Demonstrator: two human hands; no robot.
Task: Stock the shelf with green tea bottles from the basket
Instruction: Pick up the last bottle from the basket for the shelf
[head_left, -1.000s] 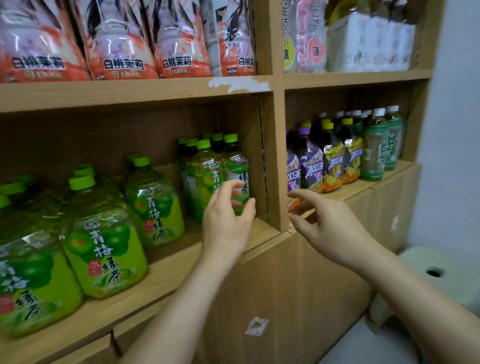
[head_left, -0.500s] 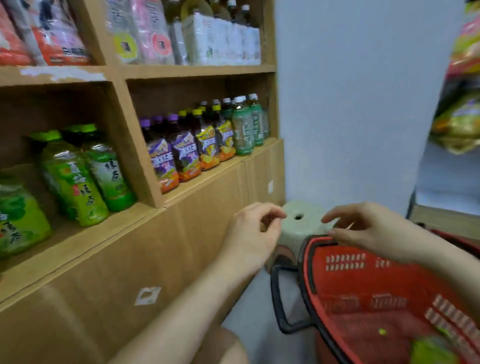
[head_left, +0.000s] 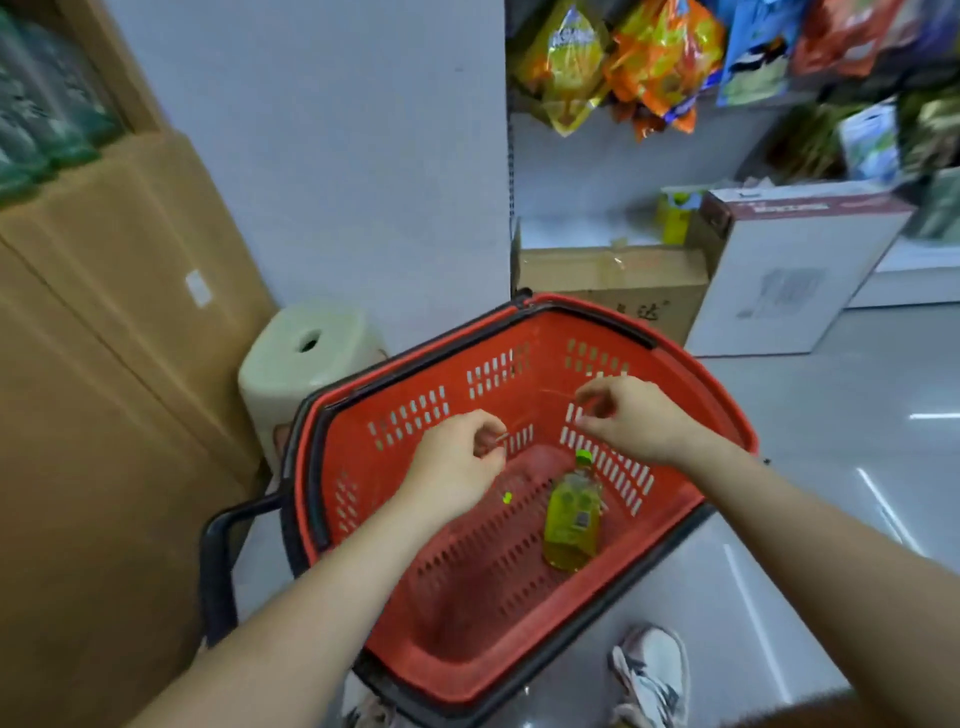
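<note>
A red plastic basket (head_left: 675, 374) with black handles stands on the floor below me. One green tea bottle (head_left: 571, 519) with a green cap lies on its bottom, toward the right side. A second green cap (head_left: 507, 498) peeks out just under my left hand; its bottle is hidden. My left hand (head_left: 457, 462) hovers over the basket's middle, fingers loosely curled, holding nothing. My right hand (head_left: 631, 418) hangs above the lying bottle's cap, fingers apart and empty. The wooden shelf (head_left: 130, 171) with stocked green bottles (head_left: 36, 119) is at the far left edge.
A pale plastic stool (head_left: 306, 353) stands behind the basket against the white wall. Cardboard boxes (head_left: 613, 286) and a white carton (head_left: 789, 270) sit at the back right under hanging snack bags (head_left: 623, 57). My shoe (head_left: 652, 675) is beside the basket's near edge.
My view swung from the shelf down and right to the basket. Both hands left the shelf and now hang inside the basket's opening, still empty.
</note>
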